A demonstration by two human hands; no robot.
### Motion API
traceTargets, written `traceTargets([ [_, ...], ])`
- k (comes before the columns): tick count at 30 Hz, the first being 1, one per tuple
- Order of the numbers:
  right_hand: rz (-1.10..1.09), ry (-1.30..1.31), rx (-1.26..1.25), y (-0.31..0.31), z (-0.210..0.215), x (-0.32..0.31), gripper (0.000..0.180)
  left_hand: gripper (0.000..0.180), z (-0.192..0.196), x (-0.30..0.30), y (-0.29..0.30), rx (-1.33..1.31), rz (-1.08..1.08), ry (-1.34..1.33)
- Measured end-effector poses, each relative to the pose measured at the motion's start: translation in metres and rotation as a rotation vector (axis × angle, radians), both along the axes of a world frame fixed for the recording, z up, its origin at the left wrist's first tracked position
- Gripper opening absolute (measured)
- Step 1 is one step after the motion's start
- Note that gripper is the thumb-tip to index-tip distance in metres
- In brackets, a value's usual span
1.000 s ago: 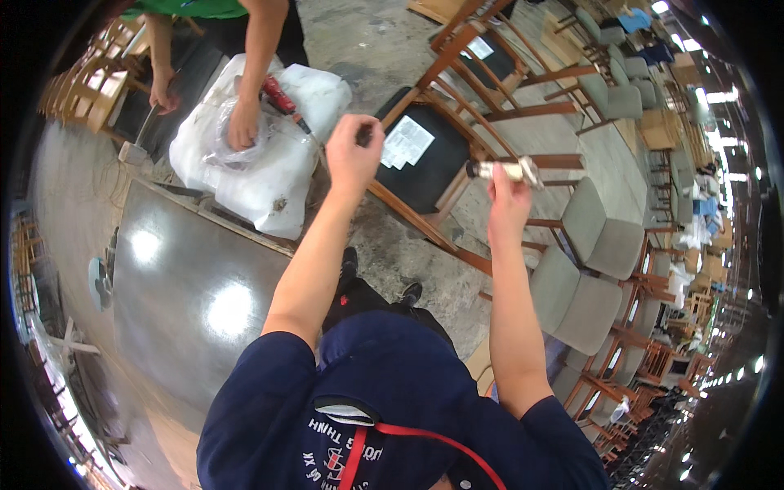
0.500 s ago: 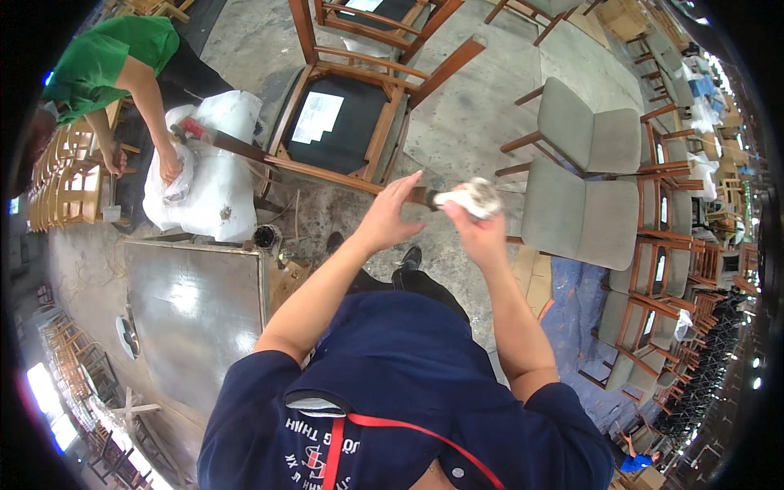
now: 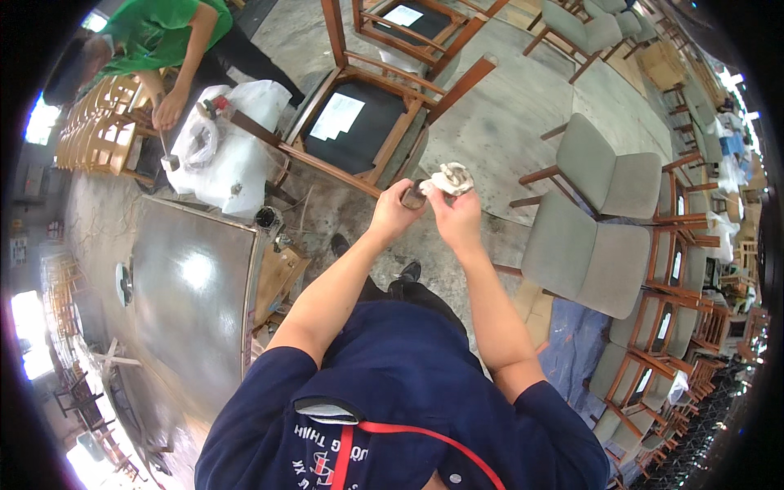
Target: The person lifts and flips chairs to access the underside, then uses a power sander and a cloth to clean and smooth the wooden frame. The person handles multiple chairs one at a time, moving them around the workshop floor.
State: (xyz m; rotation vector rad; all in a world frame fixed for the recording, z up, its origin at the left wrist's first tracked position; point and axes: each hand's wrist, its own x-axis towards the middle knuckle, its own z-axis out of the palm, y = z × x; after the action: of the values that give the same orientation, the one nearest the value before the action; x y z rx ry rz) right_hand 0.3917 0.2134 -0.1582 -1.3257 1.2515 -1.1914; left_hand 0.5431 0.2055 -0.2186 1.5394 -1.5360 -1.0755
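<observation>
An upside-down wooden chair (image 3: 357, 169) stands in front of me, its seat underside covered in black fabric with a white label. My left hand (image 3: 395, 214) is closed around the end of its near leg (image 3: 413, 196). My right hand (image 3: 457, 219) grips a bunched, stained white rag (image 3: 450, 179) close beside that leg end. Whether the rag touches the wood I cannot tell.
A person in a green shirt (image 3: 167, 37) works at the left with a long-handled tool (image 3: 166, 145) over a white wrapped bundle (image 3: 237, 171). A metal-topped table (image 3: 192, 278) is at my left. Grey upholstered chairs (image 3: 563, 245) stand at the right.
My left hand has closed on the chair leg from an open pose. The rag in my right hand has moved left towards it. The other person's hands have left the white bundle.
</observation>
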Motion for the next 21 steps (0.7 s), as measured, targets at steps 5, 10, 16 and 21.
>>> traceTargets([
  [5,0.134,0.174,-0.233,0.002,-0.003,-0.002,0.03,0.04,-0.005,0.009,0.005,-0.1,0.005,0.057],
  [10,0.112,-0.062,-0.007,-0.004,-0.011,-0.03,0.027,0.038,0.007,-0.003,0.001,0.011,0.016,-0.021],
  [16,0.15,-0.157,0.057,-0.008,-0.013,-0.039,0.028,0.044,-0.001,0.001,0.001,-0.015,0.023,-0.029],
  [21,0.361,0.111,-0.094,-0.005,-0.008,-0.02,0.034,0.045,-0.007,0.012,-0.002,-0.176,-0.015,0.026],
])
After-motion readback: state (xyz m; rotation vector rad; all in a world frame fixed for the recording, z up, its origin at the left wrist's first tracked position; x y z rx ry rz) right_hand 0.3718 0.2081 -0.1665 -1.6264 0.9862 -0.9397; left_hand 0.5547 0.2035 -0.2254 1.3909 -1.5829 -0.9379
